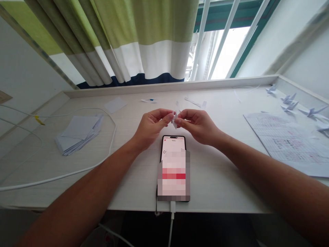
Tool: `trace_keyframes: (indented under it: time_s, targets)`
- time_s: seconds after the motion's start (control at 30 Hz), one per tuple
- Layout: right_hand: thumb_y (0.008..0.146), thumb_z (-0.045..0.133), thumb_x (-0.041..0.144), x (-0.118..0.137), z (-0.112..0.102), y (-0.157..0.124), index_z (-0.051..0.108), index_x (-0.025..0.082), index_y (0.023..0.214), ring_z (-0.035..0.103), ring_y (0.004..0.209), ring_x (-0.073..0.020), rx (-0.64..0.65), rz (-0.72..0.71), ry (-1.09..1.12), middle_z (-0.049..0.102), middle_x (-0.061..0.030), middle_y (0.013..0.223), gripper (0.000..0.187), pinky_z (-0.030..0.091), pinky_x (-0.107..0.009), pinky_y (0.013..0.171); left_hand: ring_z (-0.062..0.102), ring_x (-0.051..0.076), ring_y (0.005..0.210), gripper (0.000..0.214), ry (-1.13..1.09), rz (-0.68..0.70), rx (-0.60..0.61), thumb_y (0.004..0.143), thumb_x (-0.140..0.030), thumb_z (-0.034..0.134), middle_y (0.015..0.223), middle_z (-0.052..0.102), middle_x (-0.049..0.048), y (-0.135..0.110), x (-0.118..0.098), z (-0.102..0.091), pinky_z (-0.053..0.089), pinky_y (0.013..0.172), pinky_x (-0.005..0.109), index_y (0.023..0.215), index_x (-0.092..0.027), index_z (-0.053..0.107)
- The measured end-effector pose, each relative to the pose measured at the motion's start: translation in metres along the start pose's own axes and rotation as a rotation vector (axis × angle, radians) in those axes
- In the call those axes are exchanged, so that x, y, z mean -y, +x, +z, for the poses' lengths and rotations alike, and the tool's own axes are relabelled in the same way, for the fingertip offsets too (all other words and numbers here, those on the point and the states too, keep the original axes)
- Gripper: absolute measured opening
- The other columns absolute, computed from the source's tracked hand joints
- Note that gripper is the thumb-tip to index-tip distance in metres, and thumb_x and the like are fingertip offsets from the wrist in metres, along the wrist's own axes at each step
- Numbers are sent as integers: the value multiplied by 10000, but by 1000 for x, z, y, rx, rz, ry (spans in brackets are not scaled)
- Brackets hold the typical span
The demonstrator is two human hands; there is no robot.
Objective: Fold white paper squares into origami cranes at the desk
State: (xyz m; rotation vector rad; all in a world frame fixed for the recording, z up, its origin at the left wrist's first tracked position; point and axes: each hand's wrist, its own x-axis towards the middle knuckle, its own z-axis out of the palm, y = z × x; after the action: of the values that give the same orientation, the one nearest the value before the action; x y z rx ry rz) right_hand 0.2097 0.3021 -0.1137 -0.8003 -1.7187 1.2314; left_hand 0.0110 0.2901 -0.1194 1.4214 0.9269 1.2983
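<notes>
A small folded white paper piece [175, 122], pointed at its lower end, is held above the desk in the middle of the view. My left hand [154, 124] pinches its left side between thumb and fingertips. From the right, my right hand [197, 124] pinches the same piece with thumb and forefinger. The fingertips hide part of the paper's shape. Just below both hands lies a phone [173, 164] with a lit, partly pixelated screen. Several folded paper cranes [290, 106] stand at the far right of the desk.
A stack of white paper squares [77, 133] lies at left, a loose sheet [115, 104] behind it. White cable [113, 137] loops across the left side. A written sheet [285, 140] lies at right. Paper scraps [196, 102] lie behind the hands. A raised ledge [154, 86] borders the desk.
</notes>
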Motion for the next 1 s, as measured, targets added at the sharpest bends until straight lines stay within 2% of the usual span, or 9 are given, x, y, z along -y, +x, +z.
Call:
trace_keyframes:
  time_s: [0.23,0.4,0.6,0.77,1.0]
  targets:
    - [854,834,553,4,0,-1,744,192,855,668,804,-186,36,22,34,739,-45,827,373,564,-371,788,723,166,879,279,-44,41,-12,779,-418,920,950,808,48,-2,-3,0,569,839,310,929,-203,823]
    - [843,841,564,3,0,-2,746,194,846,667,797,-182,42,39,49,736,-41,812,382,564,-358,763,690,149,817,307,-33,1,36,780,-444,912,913,786,42,-1,-4,-2,557,791,295,923,-195,803]
    - [820,861,557,2,1,-1,746,192,832,658,771,-174,3,30,54,730,-36,796,383,568,-368,776,675,152,803,292,-1,16,-26,827,-470,853,916,779,43,0,-3,2,534,715,280,911,-199,787]
    - [835,855,537,4,3,-1,740,182,832,651,760,-167,-14,15,61,719,-32,791,374,560,-360,769,644,138,758,247,30,69,-73,857,-432,824,830,736,21,-1,-5,6,526,700,270,873,-196,753]
    - [829,874,494,4,10,-1,720,183,838,649,764,-160,-18,24,108,699,-20,805,347,551,-351,756,652,143,773,266,25,60,-142,811,-427,859,845,743,26,-3,-4,12,537,735,283,851,-189,748]
